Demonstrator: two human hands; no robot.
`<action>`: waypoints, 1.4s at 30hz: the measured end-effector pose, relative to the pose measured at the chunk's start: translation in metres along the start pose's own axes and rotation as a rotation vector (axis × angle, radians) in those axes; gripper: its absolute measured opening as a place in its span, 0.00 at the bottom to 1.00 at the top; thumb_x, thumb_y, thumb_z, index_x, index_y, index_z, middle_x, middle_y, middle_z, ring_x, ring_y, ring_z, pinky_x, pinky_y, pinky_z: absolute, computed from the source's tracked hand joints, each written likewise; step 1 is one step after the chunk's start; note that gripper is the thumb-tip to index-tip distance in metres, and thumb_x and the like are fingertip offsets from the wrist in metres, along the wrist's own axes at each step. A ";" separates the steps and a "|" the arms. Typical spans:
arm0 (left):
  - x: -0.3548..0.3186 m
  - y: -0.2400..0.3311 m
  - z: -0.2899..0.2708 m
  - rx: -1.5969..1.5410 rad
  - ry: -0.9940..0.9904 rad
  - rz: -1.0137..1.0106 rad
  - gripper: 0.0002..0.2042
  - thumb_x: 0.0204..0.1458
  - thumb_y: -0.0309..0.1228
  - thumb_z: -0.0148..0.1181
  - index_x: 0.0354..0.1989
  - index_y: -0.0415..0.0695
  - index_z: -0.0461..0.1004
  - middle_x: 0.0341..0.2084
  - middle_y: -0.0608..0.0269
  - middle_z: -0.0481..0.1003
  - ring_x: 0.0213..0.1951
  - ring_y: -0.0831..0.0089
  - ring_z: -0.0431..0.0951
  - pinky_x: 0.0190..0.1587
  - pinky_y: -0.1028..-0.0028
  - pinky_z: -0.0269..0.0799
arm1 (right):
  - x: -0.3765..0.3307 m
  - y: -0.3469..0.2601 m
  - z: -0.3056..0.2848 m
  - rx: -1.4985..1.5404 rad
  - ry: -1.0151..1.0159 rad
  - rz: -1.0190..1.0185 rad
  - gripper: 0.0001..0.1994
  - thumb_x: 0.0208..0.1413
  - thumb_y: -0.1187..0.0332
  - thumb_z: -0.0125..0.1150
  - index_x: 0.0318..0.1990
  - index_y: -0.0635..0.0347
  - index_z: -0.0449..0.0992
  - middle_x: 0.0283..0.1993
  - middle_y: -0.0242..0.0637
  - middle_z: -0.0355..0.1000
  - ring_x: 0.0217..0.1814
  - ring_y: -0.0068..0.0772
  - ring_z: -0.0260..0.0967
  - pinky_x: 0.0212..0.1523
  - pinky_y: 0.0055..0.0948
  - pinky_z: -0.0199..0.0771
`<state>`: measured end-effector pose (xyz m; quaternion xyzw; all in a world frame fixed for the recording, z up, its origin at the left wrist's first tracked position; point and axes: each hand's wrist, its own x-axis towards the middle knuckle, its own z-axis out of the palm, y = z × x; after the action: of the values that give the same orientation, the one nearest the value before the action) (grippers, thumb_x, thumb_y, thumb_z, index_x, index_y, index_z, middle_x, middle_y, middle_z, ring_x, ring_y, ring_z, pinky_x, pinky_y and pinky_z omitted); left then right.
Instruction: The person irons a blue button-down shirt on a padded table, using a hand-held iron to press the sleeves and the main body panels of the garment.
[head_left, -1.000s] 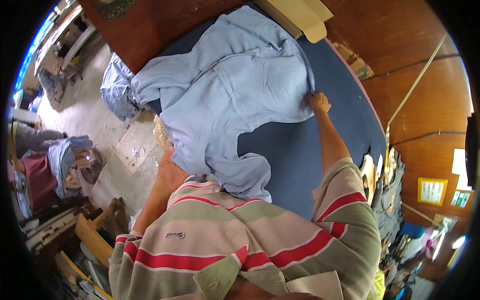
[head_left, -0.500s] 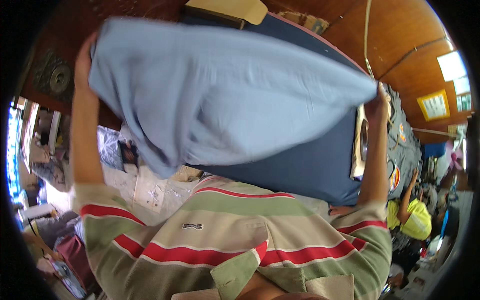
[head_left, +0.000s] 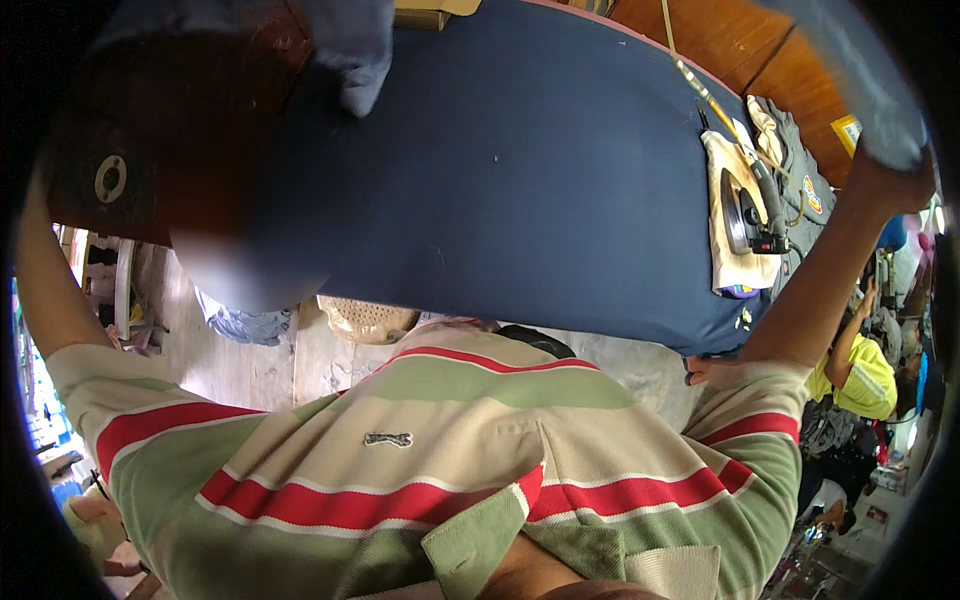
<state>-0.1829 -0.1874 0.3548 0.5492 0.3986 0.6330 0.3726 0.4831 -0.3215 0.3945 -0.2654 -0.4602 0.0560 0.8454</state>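
Observation:
Raised high at the right rim, my right hand (head_left: 900, 185) is closed round the bunched edge of a light blue cloth (head_left: 875, 75), probably a garment. Most of that cloth is out of the picture above, and a blurred fold of it hangs in at the upper left. My left forearm (head_left: 70, 285) stretches up along the left rim, its hand lost in the dark border. Below the cloth lies the dark blue padded ironing table (head_left: 500, 200). At its right end an iron (head_left: 740, 215) rests on a beige cloth (head_left: 725, 265).
The iron's cord (head_left: 700, 85) runs up past the table's far right edge. Grey garments (head_left: 800, 150) lie beyond the iron. A cardboard box (head_left: 425, 15) sits at the far edge. On the floor stand a woven basket (head_left: 365, 320) and blue fabric (head_left: 245, 322). A person in yellow (head_left: 860, 380) is at the right.
Both arms have swung up and apart, lifting the light blue cloth from over the table to the upper rim. The tabletop and iron are now uncovered.

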 end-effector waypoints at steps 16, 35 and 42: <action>-0.287 -0.253 0.040 0.571 -0.163 -0.940 0.18 0.49 0.46 0.55 0.36 0.42 0.73 0.33 0.58 0.76 0.32 0.67 0.74 0.38 0.69 0.69 | -0.330 0.046 -0.260 -0.758 -0.052 0.950 0.20 0.51 0.69 0.59 0.52 0.66 0.67 0.30 0.30 0.68 0.28 0.17 0.59 0.29 0.19 0.59; -0.345 -0.140 -0.045 -0.456 -0.349 -1.037 0.19 0.51 0.28 0.55 0.53 0.45 0.66 0.35 0.67 0.69 0.35 0.75 0.71 0.37 0.72 0.68 | -0.332 -0.044 -0.291 -1.074 -0.546 0.996 0.09 0.54 0.72 0.52 0.41 0.62 0.75 0.36 0.37 0.72 0.36 0.23 0.65 0.40 0.23 0.64; -0.423 -0.300 0.036 0.211 0.538 -0.831 0.25 0.55 0.49 0.50 0.58 0.50 0.62 0.47 0.67 0.71 0.43 0.74 0.71 0.48 0.67 0.63 | -0.345 -0.015 -0.261 -1.435 -0.591 0.392 0.13 0.48 0.73 0.57 0.43 0.57 0.74 0.58 0.46 0.60 0.56 0.50 0.59 0.54 0.41 0.60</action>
<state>-0.0862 -0.4476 -0.0849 0.1964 0.7273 0.5062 0.4197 0.4952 -0.5548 0.0305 -0.7947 -0.5339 -0.0379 0.2863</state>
